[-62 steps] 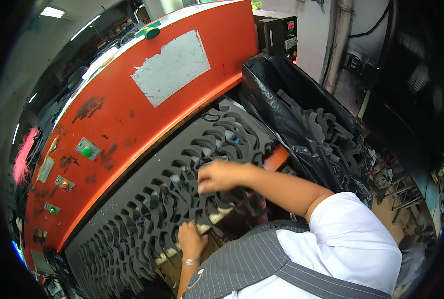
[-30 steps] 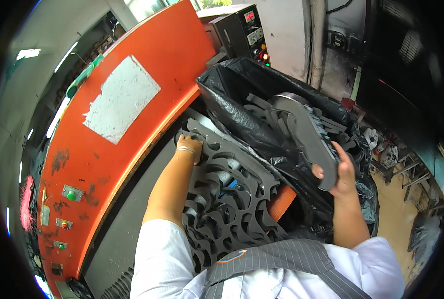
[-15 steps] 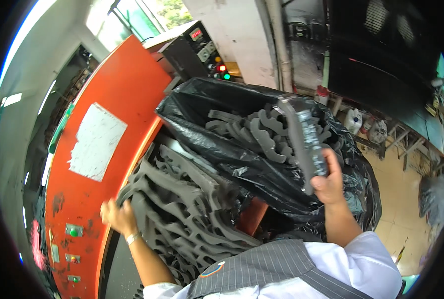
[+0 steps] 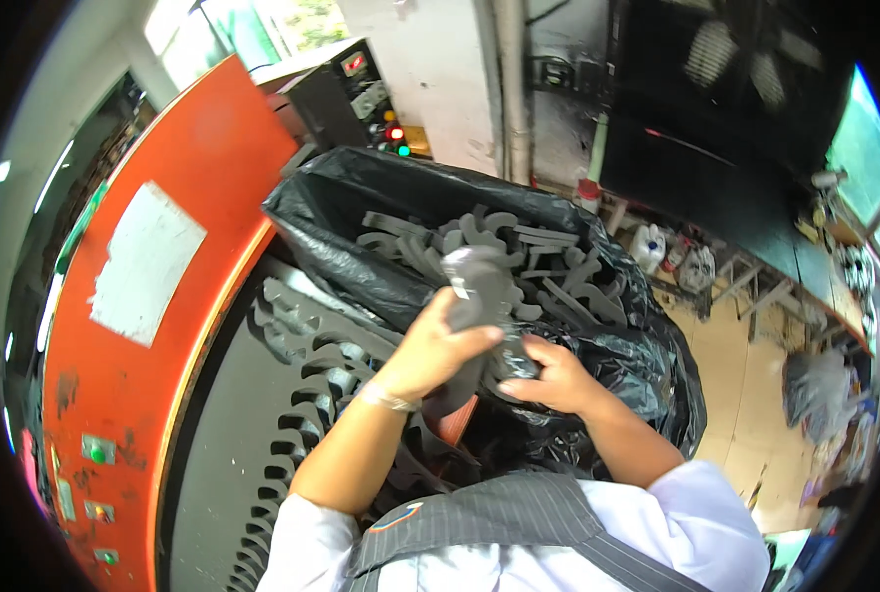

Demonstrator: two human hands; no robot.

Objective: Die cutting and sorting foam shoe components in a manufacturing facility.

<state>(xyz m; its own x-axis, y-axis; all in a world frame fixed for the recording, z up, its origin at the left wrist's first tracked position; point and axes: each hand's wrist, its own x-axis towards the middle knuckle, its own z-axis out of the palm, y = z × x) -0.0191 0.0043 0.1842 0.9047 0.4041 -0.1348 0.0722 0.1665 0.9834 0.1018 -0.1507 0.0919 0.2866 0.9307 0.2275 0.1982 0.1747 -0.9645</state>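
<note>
Over the near edge of a black plastic bag point(image 4: 361, 266), both hands are closed on a long, narrow, dark cutting die point(image 4: 474, 281) with shiny metal edges and a glossy side. My left hand point(image 4: 435, 345) wraps its upper and middle part. My right hand point(image 4: 553, 375) grips its lower end between thumb and fingers. Blur hides whether a foam piece sits inside the die. Inside the bag lie several wavy grey foam pieces point(image 4: 583, 291). Left of the bag, a cut-out grey foam sheet point(image 4: 306, 395) lies partly beneath my left forearm.
An orange machine beam point(image 4: 208, 148) with a white patch and buttons runs along the left. Behind the bag stands a black control box point(image 4: 336, 99) with lit lamps. To the right are a dark bench point(image 4: 706, 192), bottles point(image 4: 649, 247) and a tiled floor point(image 4: 731, 365).
My left hand has left the foam sheet's left side and taken hold of the die. My right hand has brought the die leftward and tilted it. The whole view has shifted a little.
</note>
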